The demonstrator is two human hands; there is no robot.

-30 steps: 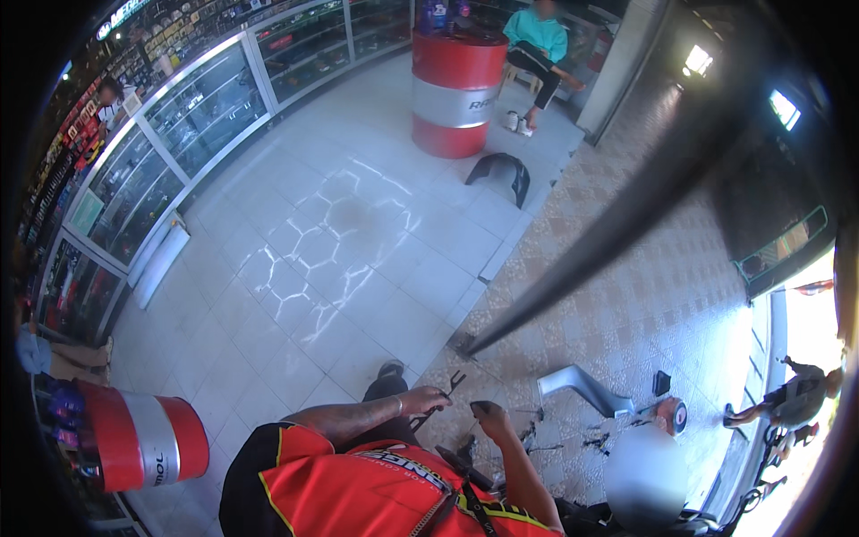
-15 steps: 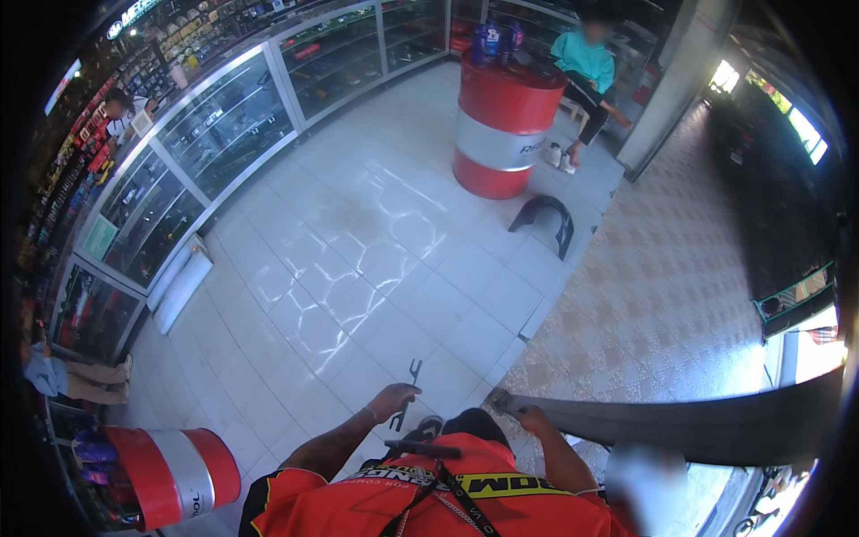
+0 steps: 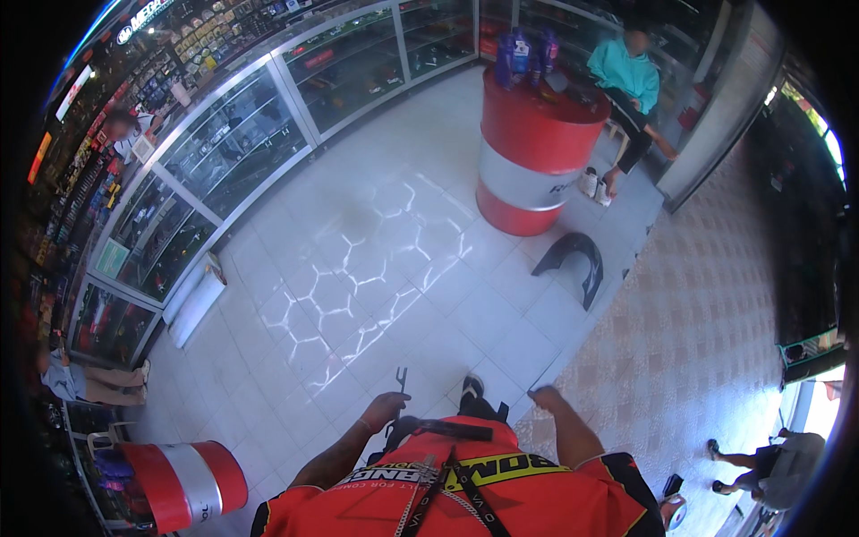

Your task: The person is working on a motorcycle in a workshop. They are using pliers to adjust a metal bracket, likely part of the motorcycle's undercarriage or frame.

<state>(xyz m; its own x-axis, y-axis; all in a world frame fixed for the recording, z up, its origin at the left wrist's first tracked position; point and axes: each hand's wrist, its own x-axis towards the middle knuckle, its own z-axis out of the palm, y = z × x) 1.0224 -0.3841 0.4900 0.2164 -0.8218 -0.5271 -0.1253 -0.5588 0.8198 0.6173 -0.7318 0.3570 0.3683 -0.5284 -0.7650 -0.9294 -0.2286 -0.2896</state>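
Observation:
My left hand (image 3: 386, 410) is closed around a slim dark metal tool (image 3: 400, 383) with a forked tip that points up, away from my body. My right hand (image 3: 542, 396) hangs in front of my orange shirt with its fingers curled, and I see nothing in it. Both hands are over the white tiled floor (image 3: 376, 268). A dark foot (image 3: 472, 387) shows between them on the tiles.
A red and white drum (image 3: 530, 161) with bottles on top stands ahead, a seated person (image 3: 631, 85) behind it. A black curved plastic part (image 3: 574, 259) lies on the floor. Glass display counters (image 3: 224, 152) line the left. Another red drum (image 3: 183, 483) stands lower left.
The view has swung and moved into the shop: the drum ahead looks nearer and larger. My left hand still holds the tool; my right hand has come away from my body.

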